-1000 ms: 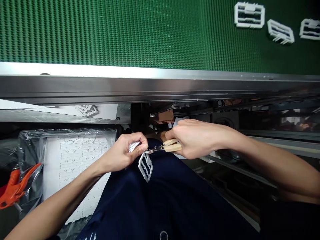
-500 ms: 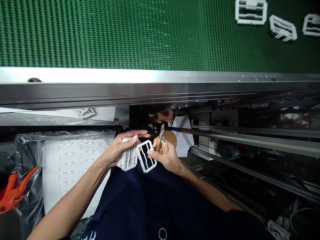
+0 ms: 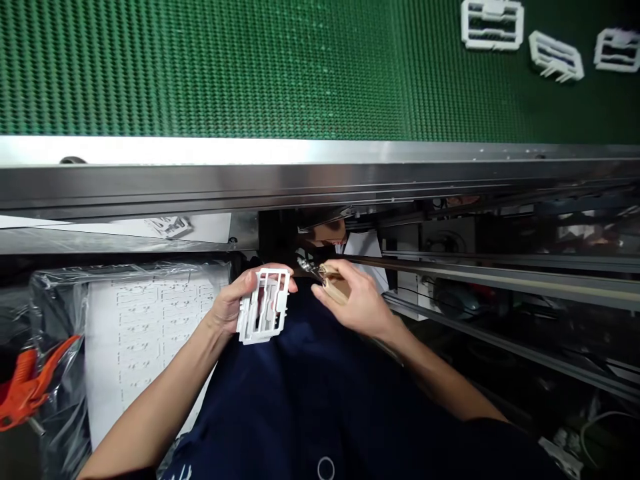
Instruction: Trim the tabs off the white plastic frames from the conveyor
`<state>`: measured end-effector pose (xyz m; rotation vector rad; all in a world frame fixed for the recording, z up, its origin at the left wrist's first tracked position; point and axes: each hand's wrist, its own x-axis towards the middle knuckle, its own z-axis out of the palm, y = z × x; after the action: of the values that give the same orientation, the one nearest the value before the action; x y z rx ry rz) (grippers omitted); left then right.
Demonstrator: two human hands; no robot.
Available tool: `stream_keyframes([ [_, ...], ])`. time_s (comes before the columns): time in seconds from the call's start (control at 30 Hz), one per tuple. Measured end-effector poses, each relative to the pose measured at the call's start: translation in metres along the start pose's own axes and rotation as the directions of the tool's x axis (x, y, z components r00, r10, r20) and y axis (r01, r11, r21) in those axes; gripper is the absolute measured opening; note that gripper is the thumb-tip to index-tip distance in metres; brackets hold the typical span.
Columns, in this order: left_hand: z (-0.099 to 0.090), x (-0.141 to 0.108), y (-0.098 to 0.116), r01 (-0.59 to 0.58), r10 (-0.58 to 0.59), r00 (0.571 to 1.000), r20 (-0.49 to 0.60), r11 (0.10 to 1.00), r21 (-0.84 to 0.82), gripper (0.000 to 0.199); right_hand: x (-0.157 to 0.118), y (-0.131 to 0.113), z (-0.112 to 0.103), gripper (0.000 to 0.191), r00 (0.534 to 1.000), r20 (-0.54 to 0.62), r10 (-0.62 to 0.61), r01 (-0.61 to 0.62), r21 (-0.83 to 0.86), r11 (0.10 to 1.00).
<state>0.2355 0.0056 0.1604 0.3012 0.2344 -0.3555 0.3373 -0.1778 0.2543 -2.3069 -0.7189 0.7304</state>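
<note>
My left hand [image 3: 231, 301] is closed on a stack of white plastic frames [image 3: 265, 308], held upright in front of my dark blue clothing. The front frame of the stack sits slightly askew, with two long slots showing through it. A short way to the right, my right hand [image 3: 363, 300] grips a pair of nippers [image 3: 336, 283] by their tan handles. The metal jaws of the nippers point left toward the stack, apart from it. Part of the handles is hidden in my palm.
Across the top runs a green textured conveyor belt [image 3: 200, 67] with a metal edge [image 3: 300, 152]. Several white frames lie on its right end, one of them a tilted frame [image 3: 556, 56]. An orange-handled tool [image 3: 37, 380] lies at left beside a printed sheet [image 3: 145, 333] under clear plastic.
The single white frame from my right hand is now on the stack in my left hand. My right hand has moved right, and the nippers have swung from pointing up to pointing left.
</note>
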Motion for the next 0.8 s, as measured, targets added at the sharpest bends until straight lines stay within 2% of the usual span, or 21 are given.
stream_keyframes([
  [0.07,-0.001,-0.001,0.001,0.028,-0.028,1.0,0.0,1.0,0.013,0.051,0.005,0.004,-0.017,0.026,0.992,0.056,-0.111,0.121,-0.218,0.968],
  [0.13,0.0,-0.002,0.002,0.047,-0.047,0.999,-0.007,0.998,0.031,0.047,0.011,0.005,-0.029,0.025,0.975,0.163,-0.148,0.198,-0.361,0.911],
  [0.3,0.002,-0.005,0.002,0.092,-0.087,0.995,-0.039,0.985,0.143,0.052,0.02,-0.001,-0.04,0.026,0.942,0.302,-0.148,0.294,-0.526,0.798],
  [0.5,-0.002,-0.008,0.002,0.135,-0.13,0.991,-0.038,0.961,0.242,0.061,0.027,-0.008,-0.043,0.02,0.915,0.378,-0.143,0.352,-0.574,0.74],
  [0.7,-0.001,-0.007,0.003,0.138,-0.137,0.99,-0.02,0.958,0.253,0.06,0.027,-0.008,-0.043,0.017,0.917,0.391,-0.082,0.297,-0.532,0.793],
  [0.8,-0.001,-0.007,0.002,0.141,-0.146,0.989,0.005,0.965,0.219,0.059,0.029,-0.004,-0.042,0.013,0.917,0.394,-0.055,0.245,-0.449,0.859],
])
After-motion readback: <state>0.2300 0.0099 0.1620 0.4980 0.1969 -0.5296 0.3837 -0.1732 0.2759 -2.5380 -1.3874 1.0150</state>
